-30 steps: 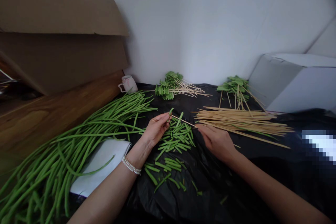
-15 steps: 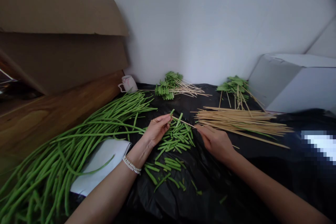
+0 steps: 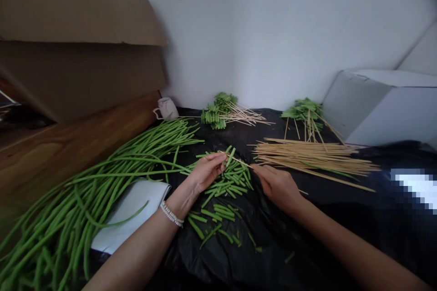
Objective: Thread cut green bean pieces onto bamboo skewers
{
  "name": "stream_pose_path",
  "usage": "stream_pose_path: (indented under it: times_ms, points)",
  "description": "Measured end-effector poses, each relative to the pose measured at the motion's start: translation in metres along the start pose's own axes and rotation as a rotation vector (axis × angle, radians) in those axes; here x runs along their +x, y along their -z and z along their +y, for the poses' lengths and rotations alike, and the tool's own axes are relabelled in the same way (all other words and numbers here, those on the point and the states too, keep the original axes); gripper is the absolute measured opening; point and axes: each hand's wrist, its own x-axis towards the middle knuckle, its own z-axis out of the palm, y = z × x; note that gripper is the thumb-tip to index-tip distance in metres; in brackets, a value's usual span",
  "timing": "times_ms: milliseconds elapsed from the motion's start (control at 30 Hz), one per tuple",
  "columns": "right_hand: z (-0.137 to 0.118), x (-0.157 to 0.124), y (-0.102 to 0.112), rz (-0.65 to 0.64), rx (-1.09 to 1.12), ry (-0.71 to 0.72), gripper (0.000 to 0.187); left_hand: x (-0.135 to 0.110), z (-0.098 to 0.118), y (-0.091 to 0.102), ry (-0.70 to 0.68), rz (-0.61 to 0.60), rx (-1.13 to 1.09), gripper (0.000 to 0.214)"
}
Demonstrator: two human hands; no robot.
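My right hand (image 3: 278,186) is closed round the near end of a thin bamboo skewer (image 3: 244,162), which points left across the work surface. Cut green bean pieces (image 3: 231,156) sit crosswise on the skewer near its far end. With thumb and fingers, my left hand (image 3: 208,170) pinches a bean piece there, and the skewer's tip shows just past the fingertips. Beneath both hands lies a loose pile of cut green beans (image 3: 234,186), with more pieces scattered closer to me.
Long uncut green beans (image 3: 112,186) spread over the left side, partly across a white sheet (image 3: 136,204). Bamboo skewers (image 3: 314,157) lie at right. Behind are two heaps of threaded skewers (image 3: 215,116), (image 3: 303,111), a mug (image 3: 167,109), a cardboard box (image 3: 85,45) and a white box (image 3: 375,104).
My left fingers have shifted slightly right along the skewer, and its tip now shows beyond them. The bean piece has slid a little toward my right hand, which moved slightly left.
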Motion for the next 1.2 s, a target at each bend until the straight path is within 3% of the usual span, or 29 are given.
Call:
stream_pose_path:
  times_ms: [267, 400, 500, 600, 700, 800, 1033, 1133, 1200]
  points:
    - [0.001, 0.001, 0.001, 0.007, -0.003, 0.004, 0.032, -0.001, -0.003, -0.005, -0.038, 0.018, 0.129, 0.020]
    - [0.000, 0.003, 0.003, 0.009, -0.017, -0.003, 0.033, 0.000, -0.007, -0.005, -0.140, 0.047, 0.277, 0.024]
    - [0.004, 0.004, 0.003, 0.078, -0.043, -0.021, 0.031, -0.001, -0.010, -0.006, -0.255, 0.065, 0.517, 0.027]
    - [0.009, 0.005, 0.004, 0.157, -0.052, -0.040, 0.029, -0.004, -0.012, -0.008, -0.410, -0.020, 0.917, 0.020]
    - [0.012, 0.005, 0.004, 0.168, -0.046, -0.033, 0.029, -0.007, -0.011, -0.008, -0.586, -0.098, 1.337, 0.013]
    - [0.011, 0.006, 0.005, 0.152, -0.050, -0.015, 0.028, -0.008, -0.010, -0.005, -0.655, -0.148, 1.546, 0.014]
    - [0.011, 0.005, 0.004, 0.152, -0.062, -0.012, 0.028, -0.009, -0.009, -0.002, -0.624, -0.222, 1.654, 0.017]
    - [0.012, 0.005, 0.004, 0.154, -0.053, -0.016, 0.028, -0.007, -0.008, -0.001, -0.644, -0.165, 1.579, 0.017]
    - [0.012, 0.005, 0.004, 0.162, -0.046, -0.015, 0.028, -0.005, -0.005, 0.001, -0.649, -0.060, 1.475, 0.015]
